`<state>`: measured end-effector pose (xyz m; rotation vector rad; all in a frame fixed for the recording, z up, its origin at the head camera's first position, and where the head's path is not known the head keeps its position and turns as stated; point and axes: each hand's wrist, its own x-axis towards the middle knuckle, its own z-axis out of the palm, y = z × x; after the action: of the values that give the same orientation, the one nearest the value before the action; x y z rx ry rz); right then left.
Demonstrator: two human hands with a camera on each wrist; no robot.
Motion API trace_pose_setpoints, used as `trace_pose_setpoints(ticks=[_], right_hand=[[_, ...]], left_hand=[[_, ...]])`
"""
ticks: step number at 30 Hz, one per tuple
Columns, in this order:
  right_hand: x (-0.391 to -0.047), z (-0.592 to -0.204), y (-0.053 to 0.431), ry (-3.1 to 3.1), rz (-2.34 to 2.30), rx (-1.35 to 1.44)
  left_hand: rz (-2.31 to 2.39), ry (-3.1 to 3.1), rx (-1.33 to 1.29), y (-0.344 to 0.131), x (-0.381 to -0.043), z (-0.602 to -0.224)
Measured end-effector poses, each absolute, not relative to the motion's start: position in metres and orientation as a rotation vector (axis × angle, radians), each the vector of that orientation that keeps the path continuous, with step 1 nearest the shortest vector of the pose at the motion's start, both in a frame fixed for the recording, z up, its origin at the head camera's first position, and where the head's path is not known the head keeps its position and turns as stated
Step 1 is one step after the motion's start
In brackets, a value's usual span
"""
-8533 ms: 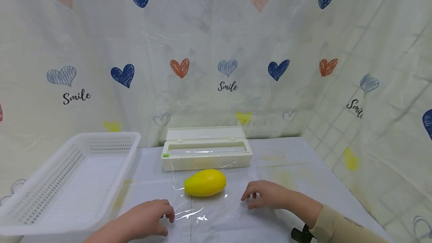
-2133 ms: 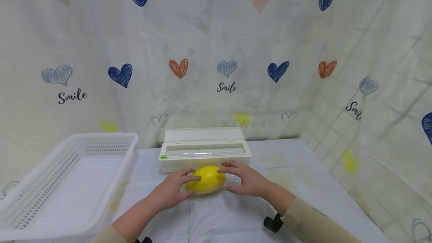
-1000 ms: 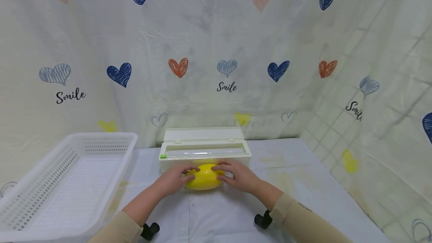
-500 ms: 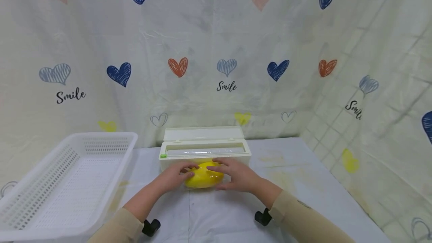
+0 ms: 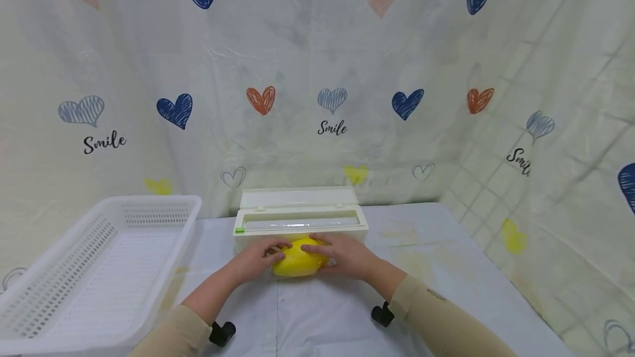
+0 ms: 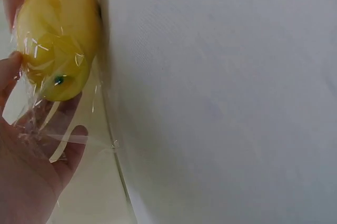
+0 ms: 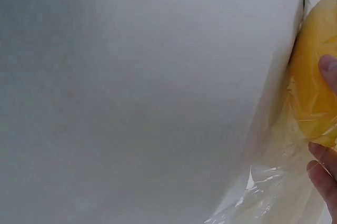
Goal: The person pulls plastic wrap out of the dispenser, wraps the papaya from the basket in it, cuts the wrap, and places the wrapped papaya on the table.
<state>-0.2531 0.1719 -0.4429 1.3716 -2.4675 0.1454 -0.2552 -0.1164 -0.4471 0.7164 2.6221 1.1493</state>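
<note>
A yellow papaya (image 5: 297, 260) with a small green stem spot lies in front of the cling film box (image 5: 302, 225). Clear cling film (image 7: 263, 187) covers it, creased and shiny, with loose folds trailing off its end in the right wrist view. My left hand (image 5: 255, 259) holds the papaya's left end, thumb on the near side and fingers beyond; film bunches at the palm in the left wrist view. Over the right end curl the fingers of my right hand (image 5: 347, 257), its thumb low at the side. The box lid stands raised, showing the film roll (image 5: 302, 223).
To the left stands a white perforated basket (image 5: 193, 225), with nothing in it. A white cloth covers the table (image 5: 317, 318). Behind and to the right hangs a curtain (image 5: 297, 43) printed with hearts.
Earlier the papaya lay on flat film with both hands apart from it; now film wraps it and both hands hold it. Lately the right fingers spread, then closed back in.
</note>
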Motion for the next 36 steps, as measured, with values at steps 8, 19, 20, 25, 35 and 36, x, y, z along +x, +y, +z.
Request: trace_pose_setpoints(ticks=[8, 19, 20, 25, 35, 36], right_hand=[[-0.255, -0.440, 0.171, -2.573, 0.215, 1.311], [-0.252, -0.425, 0.168, -2.892, 0.404, 1.143], [-0.252, -0.422, 0.168, -2.921, 0.460, 1.137], [-0.255, -0.410, 0.167, -3.017, 0.747, 1.113], [-0.262, -0.398, 0.170, -3.105, 1.174, 1.032], [-0.262, -0.398, 0.170, -3.108, 1.202, 1.017]], left_hand=[[1.171, 2.682, 0.594, -0.118, -0.254, -0.447], [0.893, 3.073, 0.700, -0.122, -0.230, -0.428], [0.851, 3.089, 0.778, -0.122, -0.229, -0.426], [0.610, 3.093, 1.098, -0.118, -0.225, -0.422], [0.428, 3.065, 1.261, -0.110, -0.233, -0.423], [0.436, 3.065, 1.264, -0.109, -0.234, -0.424]])
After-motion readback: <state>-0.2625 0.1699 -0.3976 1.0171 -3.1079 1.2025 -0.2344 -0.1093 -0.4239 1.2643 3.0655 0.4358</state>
